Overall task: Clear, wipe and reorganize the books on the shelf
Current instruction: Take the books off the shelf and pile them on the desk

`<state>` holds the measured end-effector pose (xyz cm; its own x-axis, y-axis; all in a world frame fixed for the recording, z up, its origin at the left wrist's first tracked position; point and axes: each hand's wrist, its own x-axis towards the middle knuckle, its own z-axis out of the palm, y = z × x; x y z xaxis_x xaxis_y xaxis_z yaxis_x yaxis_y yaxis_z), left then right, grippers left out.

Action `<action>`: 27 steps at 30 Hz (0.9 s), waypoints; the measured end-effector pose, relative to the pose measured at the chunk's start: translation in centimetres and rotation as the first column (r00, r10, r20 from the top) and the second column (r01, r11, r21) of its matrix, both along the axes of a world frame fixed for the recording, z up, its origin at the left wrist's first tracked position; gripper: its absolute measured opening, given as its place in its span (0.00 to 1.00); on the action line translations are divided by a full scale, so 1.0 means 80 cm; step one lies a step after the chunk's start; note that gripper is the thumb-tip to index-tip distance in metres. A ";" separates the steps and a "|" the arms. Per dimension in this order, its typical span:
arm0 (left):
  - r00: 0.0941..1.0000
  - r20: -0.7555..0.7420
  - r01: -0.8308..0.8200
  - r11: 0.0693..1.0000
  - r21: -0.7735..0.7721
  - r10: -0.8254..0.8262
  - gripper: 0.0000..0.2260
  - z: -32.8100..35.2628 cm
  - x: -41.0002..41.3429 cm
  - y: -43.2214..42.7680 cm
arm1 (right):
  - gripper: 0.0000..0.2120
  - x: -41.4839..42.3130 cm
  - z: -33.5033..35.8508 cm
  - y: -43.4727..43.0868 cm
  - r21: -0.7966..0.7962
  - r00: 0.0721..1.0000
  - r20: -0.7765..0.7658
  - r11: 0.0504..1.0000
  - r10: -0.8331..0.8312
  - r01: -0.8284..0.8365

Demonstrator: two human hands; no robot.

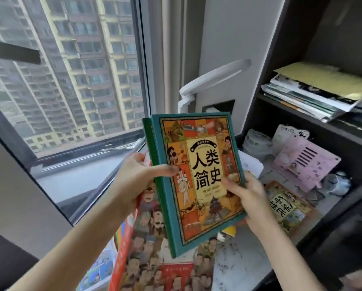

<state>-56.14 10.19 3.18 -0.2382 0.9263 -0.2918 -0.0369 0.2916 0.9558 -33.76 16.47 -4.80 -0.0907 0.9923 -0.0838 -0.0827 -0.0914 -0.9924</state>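
Observation:
A large teal-edged picture book with an orange illustrated cover is held up, tilted, in front of the dark shelf unit. My left hand grips its spine side, thumb on the cover. My right hand holds its lower right edge, thumb on the cover. Below it lies a big red-edged book with many drawn faces. Another illustrated book lies flat on the lower shelf board. A stack of thin books and papers rests on the upper shelf.
A white desk lamp stands behind the held book. A pink book stand and a wrapped roll sit on the lower shelf. The window and its sill fill the left side. A white speckled surface lies below.

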 end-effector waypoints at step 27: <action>0.644 -0.750 0.251 0.968 0.017 -0.154 0.19 -0.114 0.086 0.243 | 0.29 0.015 -0.059 0.083 0.017 0.308 0.939 0.918 -0.150 0.397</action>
<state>-49.29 29.63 -5.94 -0.1314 0.9913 0.0013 0.7406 0.0974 0.6649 -32.54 23.11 -9.51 0.4382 0.8936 -0.0973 0.7962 -0.4361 -0.4193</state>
